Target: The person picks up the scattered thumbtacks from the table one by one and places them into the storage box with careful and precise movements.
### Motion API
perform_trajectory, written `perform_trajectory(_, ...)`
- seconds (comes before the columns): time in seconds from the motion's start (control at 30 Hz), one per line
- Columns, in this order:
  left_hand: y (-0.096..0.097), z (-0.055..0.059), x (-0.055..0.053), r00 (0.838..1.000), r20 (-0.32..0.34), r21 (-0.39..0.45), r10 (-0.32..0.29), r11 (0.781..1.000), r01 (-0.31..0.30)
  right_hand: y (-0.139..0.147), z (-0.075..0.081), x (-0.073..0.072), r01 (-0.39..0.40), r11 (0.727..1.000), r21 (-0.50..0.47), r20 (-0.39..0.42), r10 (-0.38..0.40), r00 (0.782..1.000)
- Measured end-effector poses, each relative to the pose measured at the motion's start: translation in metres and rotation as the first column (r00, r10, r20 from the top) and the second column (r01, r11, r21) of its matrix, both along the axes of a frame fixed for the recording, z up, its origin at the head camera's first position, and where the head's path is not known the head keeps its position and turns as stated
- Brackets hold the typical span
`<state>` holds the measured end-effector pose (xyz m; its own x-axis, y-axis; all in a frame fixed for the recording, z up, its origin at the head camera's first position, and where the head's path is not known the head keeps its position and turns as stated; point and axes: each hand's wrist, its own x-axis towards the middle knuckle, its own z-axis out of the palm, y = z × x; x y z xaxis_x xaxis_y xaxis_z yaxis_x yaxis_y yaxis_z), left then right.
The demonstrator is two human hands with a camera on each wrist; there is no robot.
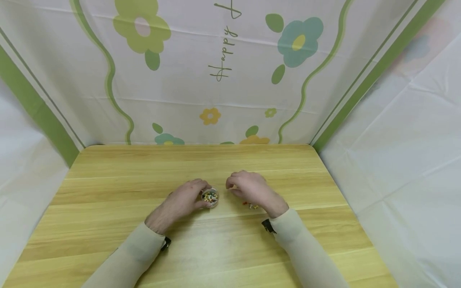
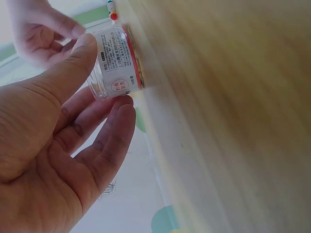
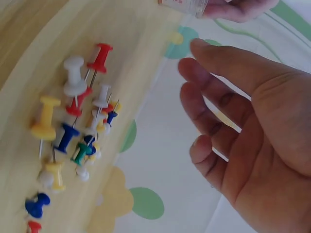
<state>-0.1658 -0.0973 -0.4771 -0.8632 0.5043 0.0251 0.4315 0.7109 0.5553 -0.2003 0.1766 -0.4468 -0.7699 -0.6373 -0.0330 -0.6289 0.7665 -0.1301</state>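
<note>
My left hand point(image 1: 183, 200) holds a small clear jar point(image 1: 215, 203) upright on the wooden table, thumb on one side and fingers on the other. Colourful push pins point(image 1: 210, 196) fill the jar's bottom, and its open mouth faces up. In the left wrist view the jar's printed white label point(image 2: 116, 56) with a red lower edge shows beside the thumb. My right hand point(image 1: 250, 187) hovers just right of the jar, fingers loosely bent, with nothing visible between them in the right wrist view. Loose push pins point(image 3: 74, 77) in red, white, yellow, blue and green lie on the table beneath it.
The wooden table point(image 1: 201, 256) reaches back to a white cloth point(image 1: 187, 80) printed with flowers, hanging as a wall behind it. More white cloth point(image 1: 407, 160) hangs along the sides. A black strap point(image 1: 268, 226) shows at my right cuff.
</note>
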Motion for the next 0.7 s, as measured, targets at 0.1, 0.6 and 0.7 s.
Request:
perform_trajectory(0.1,0.0,0.001,0.0,1.0,0.017,0.01,0.002,1.0,-0.002,0.005,-0.001,-0.002,-0.012,1.0,0.028,0.037,0.011,0.999)
perform_trajectory(0.6,0.0,0.004,0.0,0.999,0.043,-0.014,-0.013,1.0,0.014,0.021,0.004,0.015,-0.007,0.989,0.151,0.102,-0.008,0.995)
perform_trajectory(0.7,-0.004,0.005,-0.002,0.998,0.062,-0.024,-0.033,0.999,0.035,0.023,0.0,0.015,-0.006,0.988,0.152,0.121,-0.013,0.993)
